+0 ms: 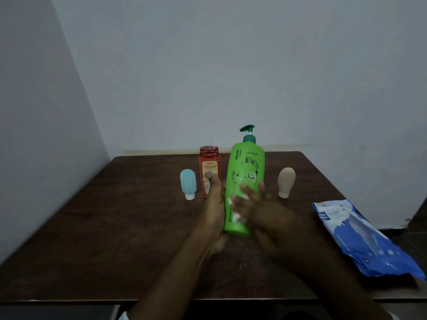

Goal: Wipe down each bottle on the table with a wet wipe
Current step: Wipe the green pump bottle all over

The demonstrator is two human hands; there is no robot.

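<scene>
While I look down over both forearms, the dark brown table fills the lower half of my view, its far edge running close along the pale wall at twelve o'clock and its near edge cutting across at six. Open board lies wide at nine o'clock and in the near left corner; the right side is tighter.

At three to four o'clock the blue wet wipe pack lies flat, its lower end reaching past the table's right edge.

At the centre stands the green pump bottle, upright, tallest of the row. My left hand lies flat along its left flank, fingers extended, bracing it rather than closing around it. My right hand is blurred; its grip presses a white wet wipe against the bottle's front lower half, fingers curled over the wipe.

Just beside the green bottle at eleven o'clock is the red bottle, partly hidden by my left fingertips. Left of that stands the small blue bottle, cap down, close to the red one. At one o'clock the small beige bottle, also cap down, stands apart with clear board around it.
</scene>
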